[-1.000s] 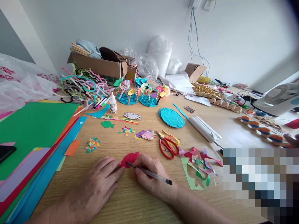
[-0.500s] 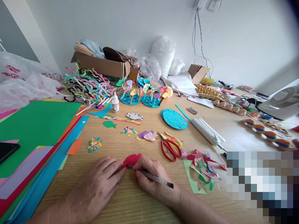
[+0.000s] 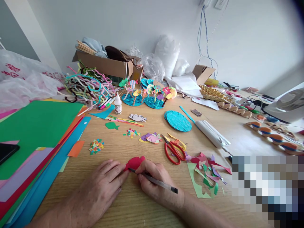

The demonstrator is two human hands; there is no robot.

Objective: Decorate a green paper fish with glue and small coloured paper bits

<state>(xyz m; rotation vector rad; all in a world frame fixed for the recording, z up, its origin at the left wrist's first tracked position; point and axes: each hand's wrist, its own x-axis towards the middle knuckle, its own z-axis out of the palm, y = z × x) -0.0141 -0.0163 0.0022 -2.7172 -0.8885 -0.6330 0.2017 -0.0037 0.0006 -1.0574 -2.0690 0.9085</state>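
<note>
A red paper fish cutout [image 3: 134,162] lies flat on the wooden table in front of me. My left hand [image 3: 104,183] rests flat, its fingertips against the cutout's left end. In my right hand [image 3: 154,180] is a pen [image 3: 159,182] with a clear barrel and black end cap; its tip meets the cutout's lower edge. My right fingers cover part of the cutout's right side. Beyond the hands lie a pile of purple and pink paper fish [image 3: 152,138], a green paper fish [image 3: 112,125] and red-handled scissors [image 3: 175,152].
Coloured paper sheets [image 3: 40,126] are stacked at left. Paper bits [image 3: 97,146] lie above my left hand. A glue bottle [image 3: 117,104], blue discs [image 3: 178,121] and decorated blue bases [image 3: 133,99] stand farther back. Paper scraps [image 3: 206,171] and a white case [image 3: 212,133] lie at right.
The pen tip has shifted slightly along the red fish's lower edge. Both hands keep their hold. The whole view has swung a little to the left.
</note>
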